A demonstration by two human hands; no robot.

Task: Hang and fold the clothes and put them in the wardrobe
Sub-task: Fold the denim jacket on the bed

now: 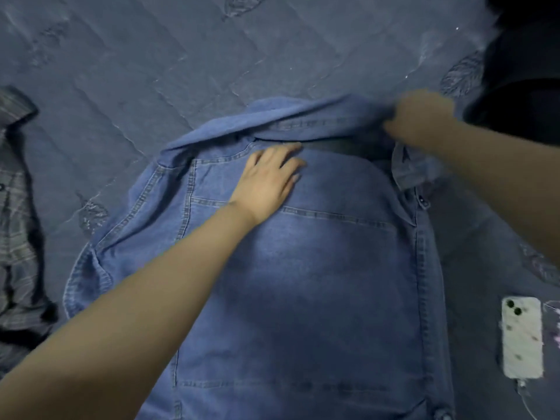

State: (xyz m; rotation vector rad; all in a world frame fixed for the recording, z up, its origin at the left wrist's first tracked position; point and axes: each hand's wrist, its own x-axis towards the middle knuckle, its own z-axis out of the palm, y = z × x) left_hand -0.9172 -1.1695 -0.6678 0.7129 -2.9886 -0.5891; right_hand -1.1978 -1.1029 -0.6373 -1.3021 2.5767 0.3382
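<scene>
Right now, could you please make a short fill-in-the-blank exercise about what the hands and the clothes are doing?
1. The left hand lies flat on the ____ jacket.
2. The right hand grips the jacket's ____.
3. The phone lies to the ____ of the jacket.
4. The plaid shirt lies at the ____ edge of the view.

Missing words: denim; collar; right; left

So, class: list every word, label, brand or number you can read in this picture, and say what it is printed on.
None can be read.
Denim jacket: stitching only, no legible label.
Phone: patterned back, no readable text.
Plaid shirt: a dark mark at the frame edge, too cut off to read.
</scene>
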